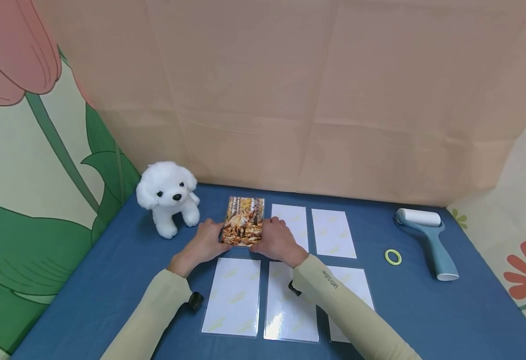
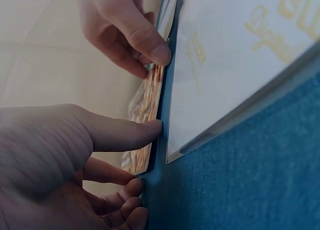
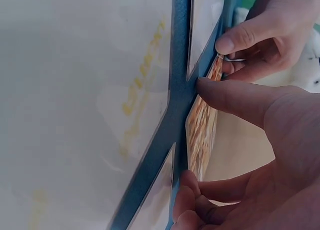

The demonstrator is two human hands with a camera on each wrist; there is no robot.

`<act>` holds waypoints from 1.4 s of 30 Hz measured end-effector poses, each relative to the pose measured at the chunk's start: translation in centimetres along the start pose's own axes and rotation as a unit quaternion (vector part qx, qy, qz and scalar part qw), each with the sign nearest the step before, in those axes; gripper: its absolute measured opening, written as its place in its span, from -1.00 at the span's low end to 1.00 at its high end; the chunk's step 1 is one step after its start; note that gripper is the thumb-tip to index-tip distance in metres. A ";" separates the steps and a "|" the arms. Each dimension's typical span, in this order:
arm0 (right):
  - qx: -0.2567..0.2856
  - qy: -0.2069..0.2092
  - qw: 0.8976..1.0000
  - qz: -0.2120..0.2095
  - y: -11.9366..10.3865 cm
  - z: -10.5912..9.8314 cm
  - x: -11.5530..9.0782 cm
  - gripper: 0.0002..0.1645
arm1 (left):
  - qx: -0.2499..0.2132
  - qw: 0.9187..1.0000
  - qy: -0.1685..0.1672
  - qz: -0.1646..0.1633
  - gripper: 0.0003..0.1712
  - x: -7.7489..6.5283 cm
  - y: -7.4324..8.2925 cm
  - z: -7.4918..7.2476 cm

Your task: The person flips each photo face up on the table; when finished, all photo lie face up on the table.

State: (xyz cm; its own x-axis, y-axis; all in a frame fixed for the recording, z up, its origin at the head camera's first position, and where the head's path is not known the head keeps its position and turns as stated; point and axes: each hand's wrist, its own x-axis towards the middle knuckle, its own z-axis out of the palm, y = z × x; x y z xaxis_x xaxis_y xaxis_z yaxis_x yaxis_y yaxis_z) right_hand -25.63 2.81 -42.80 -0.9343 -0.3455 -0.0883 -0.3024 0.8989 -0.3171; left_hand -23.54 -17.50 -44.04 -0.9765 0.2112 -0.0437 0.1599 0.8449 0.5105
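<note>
A glossy picture card (image 1: 243, 220) with an animal among autumn leaves lies at the back of the blue table, or just above it; I cannot tell which. My left hand (image 1: 206, 241) grips its left near corner, the thumb (image 2: 145, 132) on the near edge and the other fingers by the side. At the right near corner my right hand (image 1: 281, 241) holds it likewise, thumb (image 3: 212, 92) on the near edge. Two white-backed cards (image 1: 333, 233) lie to its right. Closer to me is a row of three more, one being the left card (image 1: 232, 296); my right forearm partly covers the others.
A white plush dog (image 1: 167, 195) sits at the back left. On the right are a small yellow-green ring (image 1: 393, 257) and a lint roller (image 1: 435, 245) with a blue-grey handle. Brown paper (image 1: 312, 100) hangs behind the blue tablecloth (image 1: 420, 315).
</note>
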 end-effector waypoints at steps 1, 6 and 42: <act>-0.001 0.000 1.000 -0.001 0.0 -0.1 0.0 -0.11 | 0.003 1.000 -0.001 -0.001 -0.37 0.0 0.0 0.0; -0.001 -0.006 1.000 -0.002 0.1 -0.1 0.0 -0.16 | 0.019 1.000 -0.012 -0.006 -0.37 0.0 0.1 0.1; 0.040 0.050 0.997 -0.049 0.9 -1.0 -1.5 -0.46 | -0.038 0.999 0.005 -0.027 -0.31 -0.5 1.0 -0.4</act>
State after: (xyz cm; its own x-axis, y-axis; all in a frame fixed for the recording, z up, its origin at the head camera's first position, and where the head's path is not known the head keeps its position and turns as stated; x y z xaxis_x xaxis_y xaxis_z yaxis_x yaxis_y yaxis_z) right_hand -24.70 4.40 -42.04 -0.9166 -0.3978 0.0402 -0.3804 0.8367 -0.3940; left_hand -22.93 -16.94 -43.18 -0.9848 0.1614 -0.0635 0.0967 0.8150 0.5713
